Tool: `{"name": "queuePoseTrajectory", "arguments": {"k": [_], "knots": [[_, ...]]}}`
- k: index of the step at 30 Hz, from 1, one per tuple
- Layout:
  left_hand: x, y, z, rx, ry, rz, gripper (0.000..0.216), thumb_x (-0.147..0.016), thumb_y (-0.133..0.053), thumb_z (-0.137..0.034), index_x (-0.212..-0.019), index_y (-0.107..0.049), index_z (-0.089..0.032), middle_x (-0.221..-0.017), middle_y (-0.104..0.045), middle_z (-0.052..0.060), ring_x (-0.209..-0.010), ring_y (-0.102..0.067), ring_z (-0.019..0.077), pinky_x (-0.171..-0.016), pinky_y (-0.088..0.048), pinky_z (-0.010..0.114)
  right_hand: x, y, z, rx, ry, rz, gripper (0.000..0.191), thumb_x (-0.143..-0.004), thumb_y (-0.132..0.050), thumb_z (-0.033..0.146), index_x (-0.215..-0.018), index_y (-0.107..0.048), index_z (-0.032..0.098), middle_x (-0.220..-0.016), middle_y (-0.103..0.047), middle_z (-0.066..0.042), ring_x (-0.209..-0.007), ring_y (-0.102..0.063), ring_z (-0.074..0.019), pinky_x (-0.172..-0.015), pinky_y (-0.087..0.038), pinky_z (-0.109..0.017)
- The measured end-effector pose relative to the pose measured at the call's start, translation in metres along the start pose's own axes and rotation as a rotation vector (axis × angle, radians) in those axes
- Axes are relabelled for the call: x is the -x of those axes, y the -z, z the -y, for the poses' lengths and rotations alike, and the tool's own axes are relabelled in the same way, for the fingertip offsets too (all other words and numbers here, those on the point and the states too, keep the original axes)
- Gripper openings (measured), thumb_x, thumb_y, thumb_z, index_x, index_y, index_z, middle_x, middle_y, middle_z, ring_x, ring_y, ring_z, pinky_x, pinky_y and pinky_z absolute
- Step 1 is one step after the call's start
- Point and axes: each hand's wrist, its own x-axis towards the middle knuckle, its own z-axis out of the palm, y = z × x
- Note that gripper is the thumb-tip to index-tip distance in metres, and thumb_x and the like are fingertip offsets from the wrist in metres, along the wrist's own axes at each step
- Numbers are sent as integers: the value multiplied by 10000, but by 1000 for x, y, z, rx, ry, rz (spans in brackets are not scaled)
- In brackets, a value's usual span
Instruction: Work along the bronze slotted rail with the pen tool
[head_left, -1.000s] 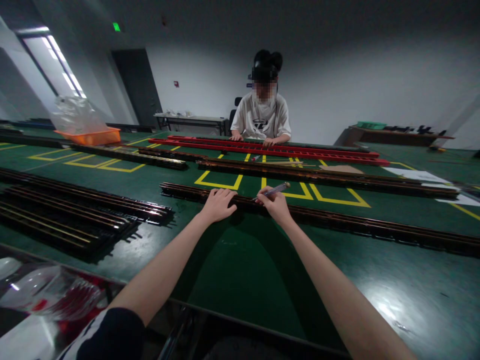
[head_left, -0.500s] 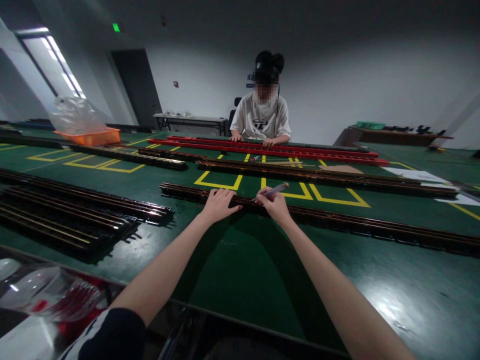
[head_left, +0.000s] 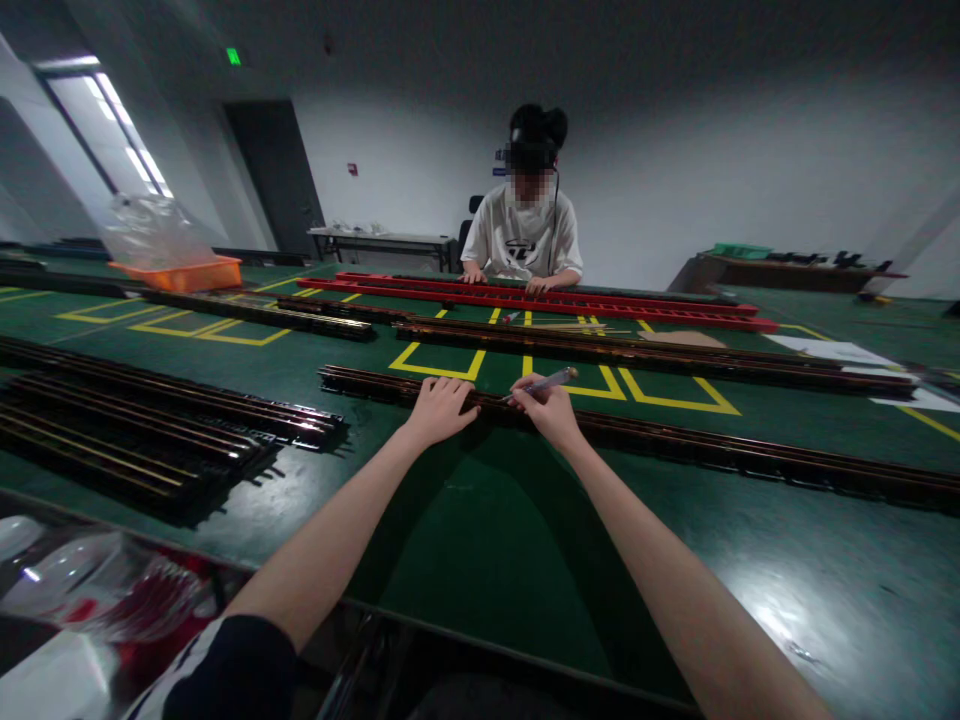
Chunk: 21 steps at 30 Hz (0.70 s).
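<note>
A long dark rail (head_left: 697,448) with copper-coloured strips runs crosswise on the green table in front of me. My left hand (head_left: 441,408) lies over it, fingers apart and thumb stretched to the right along its near side. Just to the right, my right hand (head_left: 546,408) pinches a slim pen-like tool (head_left: 551,381) with a pale, see-through barrel. Its tip points down and left and meets the rail, or nearly so, between my hands. The exact kind of tool is too small to make out.
Several similar rails (head_left: 150,430) lie at left, and another long rail (head_left: 652,352) lies beyond. Across the table, a person (head_left: 521,235) rests both hands at a red ladder-like frame (head_left: 540,298). An orange tray (head_left: 187,275) holds a plastic bag. White papers (head_left: 832,350) lie right.
My left thumb has drawn back slightly to the left. The tool and my right hand stay almost in place.
</note>
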Motion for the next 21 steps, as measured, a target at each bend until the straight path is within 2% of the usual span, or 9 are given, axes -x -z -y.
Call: {"name": "queuePoseTrajectory", "arguments": {"k": [8, 21], "knots": [[1, -5, 4, -5, -27, -66, 317, -866, -451, -296, -1149, -560, -204, -1182, -621, 77, -1103, -523, 263, -930, -340, 433, 0, -1, 0, -2, 11, 2, 92, -742, -590, 291, -716, -602, 203, -674, -664, -16, -674, -640, -183, -670, -504, -328], [0, -5, 4, 0, -37, -48, 342, -868, -384, -177, -1154, -569, -201, -1176, -621, 71, -1106, -520, 240, -950, -339, 426, 1, 1, 2, 9, -15, 27, 85, -764, -603, 275, -738, -603, 194, -729, -662, -30, -740, -648, -198, -735, -520, -382]]}}
